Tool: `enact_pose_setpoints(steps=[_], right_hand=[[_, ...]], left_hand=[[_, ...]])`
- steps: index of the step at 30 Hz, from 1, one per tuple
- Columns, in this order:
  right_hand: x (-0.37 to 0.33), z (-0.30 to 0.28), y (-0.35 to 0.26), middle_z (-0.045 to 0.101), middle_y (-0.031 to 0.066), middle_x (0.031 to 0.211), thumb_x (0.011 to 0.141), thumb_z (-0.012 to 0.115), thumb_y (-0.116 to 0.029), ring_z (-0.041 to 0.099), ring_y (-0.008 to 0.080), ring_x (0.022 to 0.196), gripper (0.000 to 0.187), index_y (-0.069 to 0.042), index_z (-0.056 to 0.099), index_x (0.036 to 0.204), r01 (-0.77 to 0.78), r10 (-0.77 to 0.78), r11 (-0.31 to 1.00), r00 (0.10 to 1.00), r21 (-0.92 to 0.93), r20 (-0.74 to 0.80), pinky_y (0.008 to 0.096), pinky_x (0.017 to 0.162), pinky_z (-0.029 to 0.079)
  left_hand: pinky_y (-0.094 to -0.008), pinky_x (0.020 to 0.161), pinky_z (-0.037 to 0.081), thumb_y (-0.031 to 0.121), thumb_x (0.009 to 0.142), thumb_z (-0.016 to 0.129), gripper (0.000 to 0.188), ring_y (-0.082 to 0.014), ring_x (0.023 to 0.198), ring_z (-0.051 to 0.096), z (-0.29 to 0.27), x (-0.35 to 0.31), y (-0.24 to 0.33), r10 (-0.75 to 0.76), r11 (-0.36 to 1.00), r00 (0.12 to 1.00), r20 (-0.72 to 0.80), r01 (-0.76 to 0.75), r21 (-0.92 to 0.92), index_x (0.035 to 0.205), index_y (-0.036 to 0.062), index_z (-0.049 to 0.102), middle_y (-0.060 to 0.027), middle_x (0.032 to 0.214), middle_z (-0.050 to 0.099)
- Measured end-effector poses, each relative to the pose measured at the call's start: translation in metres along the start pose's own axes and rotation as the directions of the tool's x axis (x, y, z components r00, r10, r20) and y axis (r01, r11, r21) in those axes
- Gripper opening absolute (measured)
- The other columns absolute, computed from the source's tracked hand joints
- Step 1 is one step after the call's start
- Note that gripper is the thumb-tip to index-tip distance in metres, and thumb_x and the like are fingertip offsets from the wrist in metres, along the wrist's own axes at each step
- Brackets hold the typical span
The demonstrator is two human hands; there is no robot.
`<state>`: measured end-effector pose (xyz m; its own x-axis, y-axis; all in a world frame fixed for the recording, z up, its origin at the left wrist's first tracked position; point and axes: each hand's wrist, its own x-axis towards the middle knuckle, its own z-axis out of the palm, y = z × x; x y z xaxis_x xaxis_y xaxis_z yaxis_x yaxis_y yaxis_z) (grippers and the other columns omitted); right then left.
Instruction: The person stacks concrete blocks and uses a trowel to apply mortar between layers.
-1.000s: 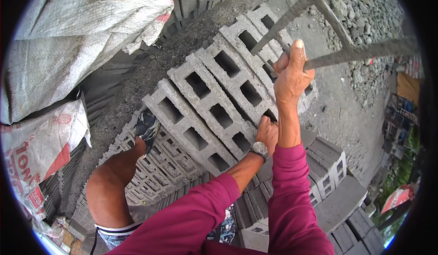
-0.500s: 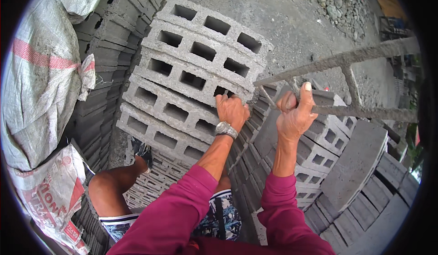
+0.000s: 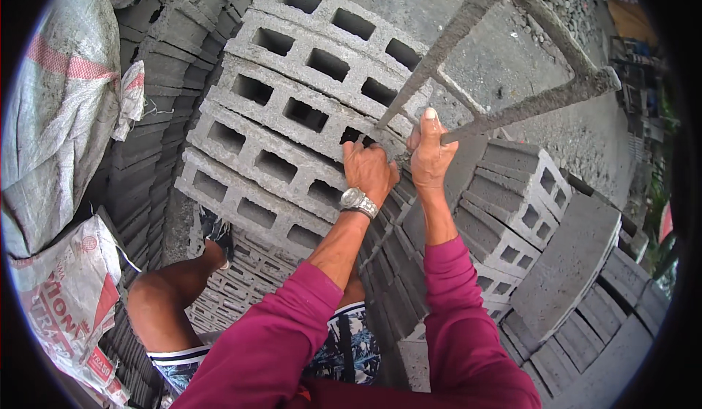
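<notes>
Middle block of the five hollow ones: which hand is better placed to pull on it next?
Probably the left hand: it is curled over the middle block at its right-end hole. The right hand is occupied, gripping the metal frame.

Both forearms (image 3: 341, 245) reaching forward, left grip (image 3: 369, 171) knuckles-up, right grip (image 3: 431, 159) curled with thumb (image 3: 430, 122) raised.

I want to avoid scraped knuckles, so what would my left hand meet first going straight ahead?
Most likely the gray hollow block: your left hand has its fingers at an opening, though their depth inside is unclear.
</notes>
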<state>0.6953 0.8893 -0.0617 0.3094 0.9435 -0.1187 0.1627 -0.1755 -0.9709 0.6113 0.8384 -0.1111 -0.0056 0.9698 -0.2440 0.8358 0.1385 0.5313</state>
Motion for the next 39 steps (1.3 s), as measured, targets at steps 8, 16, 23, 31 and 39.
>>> enact_pose_setpoints(steps=[8, 16, 23, 31, 39], right_hand=[[0.008, -0.04, -0.11, 0.034, -0.001, 0.056, 0.099, 0.054, -0.031, 0.03, 0.0103, 0.049, 0.044, -0.008, 0.042, 0.064, 0.175, -0.128, 0.912, 0.981, 0.371, -0.148, 0.0289, 0.05, 0.028], [-0.048, -0.089, -0.008, 0.038, -0.0033, 0.059, 0.097, 0.06, -0.034, 0.038, 0.0083, 0.05, 0.041, -0.008, 0.05, 0.067, -0.205, 0.455, 0.85, 0.749, 0.485, -0.481, 0.0262, 0.045, 0.029], [-0.04, -0.107, 0.041, 0.048, -0.0009, 0.062, 0.096, 0.061, -0.039, 0.047, 0.0099, 0.058, 0.043, -0.004, 0.057, 0.071, -0.342, 0.546, 0.832, 0.64, 0.436, -0.54, 0.0272, 0.052, 0.038], [-0.013, -0.064, 0.101, 0.051, 0.0091, 0.062, 0.096, 0.06, -0.031, 0.051, 0.0229, 0.056, 0.038, 0.0, 0.06, 0.073, -0.292, 0.412, 0.908, 0.747, 0.299, -0.522, 0.0354, 0.054, 0.039], [-0.026, -0.056, 0.127, 0.053, 0.0115, 0.057, 0.097, 0.06, -0.03, 0.047, 0.0171, 0.051, 0.04, 0.003, 0.061, 0.074, -0.25, 0.311, 0.95, 0.782, 0.186, -0.54, 0.0359, 0.053, 0.04]], left_hand=[[-0.0385, 0.085, 0.04, 0.032, 0.066, 0.081, 0.033, -0.0298, 0.075, 0.061, -0.005, -0.019, -0.011, 0.035, 0.999, 0.999, -0.03, -0.035, 0.016, 0.064, 0.0005, 0.069, -0.0171, 0.065, 0.065], [-0.04, 0.086, 0.039, 0.036, 0.066, 0.077, 0.037, -0.0339, 0.072, 0.063, -0.002, -0.006, -0.002, 0.004, 0.982, 1.0, 0.02, -0.007, 0.188, 0.061, 0.0001, 0.068, -0.0213, 0.064, 0.065], [-0.0445, 0.063, 0.04, 0.042, 0.068, 0.08, 0.06, -0.0319, 0.055, 0.047, -0.047, 0.008, 0.011, -0.144, 0.987, 0.977, 0.155, 0.132, 0.089, 0.05, -0.0029, 0.043, -0.0164, 0.052, 0.051], [-0.0446, 0.049, 0.029, 0.036, 0.071, 0.083, 0.067, -0.0251, 0.049, 0.031, -0.063, 0.001, -0.003, -0.102, 0.995, 0.979, 0.177, 0.103, 0.007, 0.052, -0.0041, 0.033, -0.012, 0.047, 0.038], [-0.0494, 0.064, 0.037, 0.037, 0.071, 0.084, 0.065, -0.0349, 0.06, 0.042, -0.069, 0.002, -0.004, -0.144, 0.987, 0.967, 0.209, 0.126, 0.095, 0.054, -0.0081, 0.041, -0.0201, 0.055, 0.045]])
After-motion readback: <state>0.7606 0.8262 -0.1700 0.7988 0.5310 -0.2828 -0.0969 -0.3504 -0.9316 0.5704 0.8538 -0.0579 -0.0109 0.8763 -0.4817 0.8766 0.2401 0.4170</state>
